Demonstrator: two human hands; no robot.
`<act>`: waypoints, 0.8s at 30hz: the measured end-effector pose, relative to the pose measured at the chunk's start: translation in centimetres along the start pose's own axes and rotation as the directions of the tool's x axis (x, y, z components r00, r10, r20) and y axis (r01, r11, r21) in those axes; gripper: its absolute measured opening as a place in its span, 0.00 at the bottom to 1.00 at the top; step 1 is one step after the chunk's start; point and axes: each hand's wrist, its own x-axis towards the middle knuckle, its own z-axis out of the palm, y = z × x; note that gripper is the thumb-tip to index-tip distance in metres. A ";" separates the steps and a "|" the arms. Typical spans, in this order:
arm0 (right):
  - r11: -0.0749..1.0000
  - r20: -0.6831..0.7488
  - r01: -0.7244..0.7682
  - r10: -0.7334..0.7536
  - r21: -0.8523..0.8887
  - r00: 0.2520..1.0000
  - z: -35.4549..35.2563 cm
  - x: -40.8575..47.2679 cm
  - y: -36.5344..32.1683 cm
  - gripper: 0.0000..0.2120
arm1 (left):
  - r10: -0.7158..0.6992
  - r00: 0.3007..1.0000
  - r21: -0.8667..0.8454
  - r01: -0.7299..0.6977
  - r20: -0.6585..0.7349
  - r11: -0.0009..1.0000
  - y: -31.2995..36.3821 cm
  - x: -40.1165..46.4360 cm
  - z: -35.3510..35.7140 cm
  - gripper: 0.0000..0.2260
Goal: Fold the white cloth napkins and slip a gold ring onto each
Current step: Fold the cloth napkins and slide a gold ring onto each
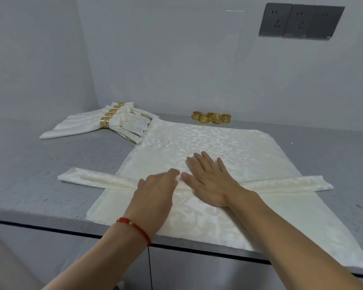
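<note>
Two bare hands reach over the grey counter (50, 185). One left hand (155, 187) with a red string bracelet (134, 226) curls its fingers on a long folded napkin (96, 178). Its right hand (210, 181) lies flat, fingers spread, on the big flat napkin (239, 147) underneath. Finished napkins with rings (105, 122) lie far left. Loose gold rings (211, 117) sit by the wall.

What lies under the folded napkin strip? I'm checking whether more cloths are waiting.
The folded napkin strip lies across flat white cloth spread on the grey counter. How many cloths are stacked there cannot be seen. Both hands cover the strip's middle.
</note>
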 end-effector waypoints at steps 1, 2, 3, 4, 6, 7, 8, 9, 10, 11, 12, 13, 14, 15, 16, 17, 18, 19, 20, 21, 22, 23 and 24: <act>0.999 0.007 -0.009 0.009 0.040 1.000 -0.1 0.1 0.0 0.36 | -0.013 1.000 0.024 0.014 -0.018 1.000 -0.1 0.4 0.1 0.10; 0.997 0.021 -0.018 0.016 0.078 1.000 -0.3 0.1 0.0 0.36 | -0.035 0.999 0.084 0.035 -0.002 0.996 -0.1 0.9 0.2 0.10; 0.995 0.035 -0.024 0.021 0.101 0.999 -0.4 0.2 0.1 0.37 | -0.061 0.997 0.156 0.054 0.041 0.986 -0.1 1.4 0.2 0.10; 0.995 0.049 -0.024 0.020 0.093 0.999 -0.6 0.3 0.1 0.37 | -0.088 0.993 0.208 0.069 0.084 0.976 0.1 2.0 -0.1 0.10; 0.999 0.070 -0.010 0.007 0.045 0.998 -0.6 0.4 0.1 0.39 | -0.119 0.979 0.274 0.070 0.166 0.959 0.8 2.9 -1.0 0.09; 1.000 0.075 -0.001 0.000 0.023 0.997 -0.5 0.4 0.1 0.39 | -0.128 0.968 0.315 0.054 0.217 0.947 1.1 3.4 -1.4 0.09; 1.000 0.077 0.005 -0.005 0.004 0.997 -0.4 0.4 0.2 0.40 | -0.143 0.951 0.357 0.037 0.274 0.933 1.3 3.9 -1.8 0.09; 1.000 0.077 0.009 -0.008 -0.005 0.997 -0.3 0.4 0.3 0.40 | -0.160 0.929 0.392 0.018 0.332 0.920 1.5 4.4 -2.2 0.10; 1.000 0.077 0.009 -0.009 0.003 0.997 -0.3 0.4 0.3 0.41 | -0.173 0.902 0.409 -0.005 0.396 0.912 1.6 5.0 -2.6 0.12; 1.000 0.075 0.008 -0.010 0.024 0.997 -0.4 0.4 0.3 0.42 | -0.174 0.871 0.413 -0.036 0.460 0.910 1.8 5.5 -3.0 0.13; 0.998 0.077 0.005 -0.009 0.056 0.997 -0.5 0.4 0.3 0.41 | -0.166 0.835 0.409 -0.076 0.524 0.909 2.0 5.9 -3.3 0.15; 0.996 0.083 -0.002 -0.006 0.094 0.997 -0.6 0.4 0.2 0.40 | -0.161 0.798 0.403 -0.110 0.580 0.909 2.1 6.2 -3.6 0.16; 0.993 0.092 -0.006 -0.005 0.120 0.996 -0.8 0.4 0.2 0.39 | -0.164 0.767 0.408 -0.137 0.620 0.902 2.4 6.4 -3.9 0.17; 0.993 0.097 -0.003 -0.009 0.119 0.995 -0.9 0.4 0.1 0.38 | -0.174 0.745 0.425 -0.159 0.644 0.891 2.6 6.7 -4.1 0.18; 0.995 0.099 0.007 -0.017 0.103 0.995 -1.0 0.4 0.2 0.39 | -0.180 0.732 0.446 -0.185 0.657 0.876 2.8 6.9 -4.2 0.18; 0.996 0.098 0.013 -0.022 0.090 0.995 -1.1 0.4 0.3 0.39 | -0.181 0.722 0.467 -0.218 0.668 0.857 3.0 7.1 -4.2 0.18; 0.996 0.096 0.018 -0.027 0.089 0.995 -1.1 0.5 0.3 0.39 | -0.180 0.716 0.488 -0.249 0.674 0.837 3.1 7.4 -4.2 0.17; 0.996 0.089 0.021 -0.029 0.092 0.996 -1.2 0.5 0.3 0.39 | -0.181 0.717 0.503 -0.264 0.673 0.823 3.3 7.7 -4.3 0.16; 0.995 0.083 0.021 -0.029 0.098 0.996 -1.2 0.5 0.3 0.39 | -0.182 0.717 0.506 -0.266 0.672 0.820 3.5 8.0 -4.4 0.14; 0.995 0.073 0.024 -0.031 0.094 0.997 -1.1 0.5 0.3 0.39 | -0.183 0.716 0.492 -0.249 0.673 0.834 3.8 8.2 -4.7 0.12; 0.996 0.072 0.027 -0.033 0.084 0.997 -1.0 0.5 0.2 0.39 | -0.184 0.705 0.455 -0.218 0.685 0.863 3.9 8.5 -4.9 0.11; 0.996 0.069 0.027 -0.033 0.082 0.997 -1.0 0.5 0.2 0.39 | -0.187 0.679 0.393 -0.163 0.710 0.905 4.1 8.9 -5.2 0.12; 0.996 0.065 0.030 -0.035 0.084 0.997 -0.9 0.6 0.3 0.40 | -0.182 0.638 0.293 -0.072 0.748 0.953 4.0 9.3 -5.4 0.13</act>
